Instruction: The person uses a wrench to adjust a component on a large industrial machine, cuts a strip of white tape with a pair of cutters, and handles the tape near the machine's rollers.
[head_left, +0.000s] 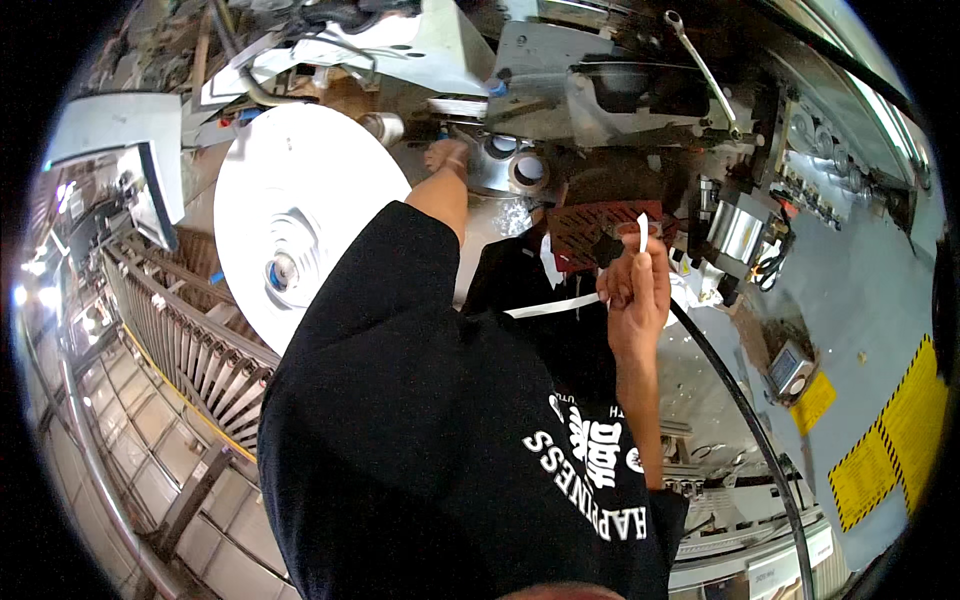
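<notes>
My right hand (635, 285) is closed on a narrow white strip (643, 232), whose end sticks up between the fingertips. A length of white strip (550, 308) also runs leftward from this hand across the front of my dark shirt. Farther off, my left hand (448, 156) reaches in among the machine parts, close to two round rollers (528, 173); its fingers are blurred and partly hidden. To the left of that arm stands a large white disc (310, 180) with a stepped hub (283, 270). Just beyond my right hand sits a red slotted plate (580, 232).
A wrench (705, 75) lies at the upper right. A metal cylinder (740, 232) juts out right of my right hand, and a black cable (745, 400) curves down past my forearm. At the left are a roller conveyor (190, 370) and a screen (158, 195).
</notes>
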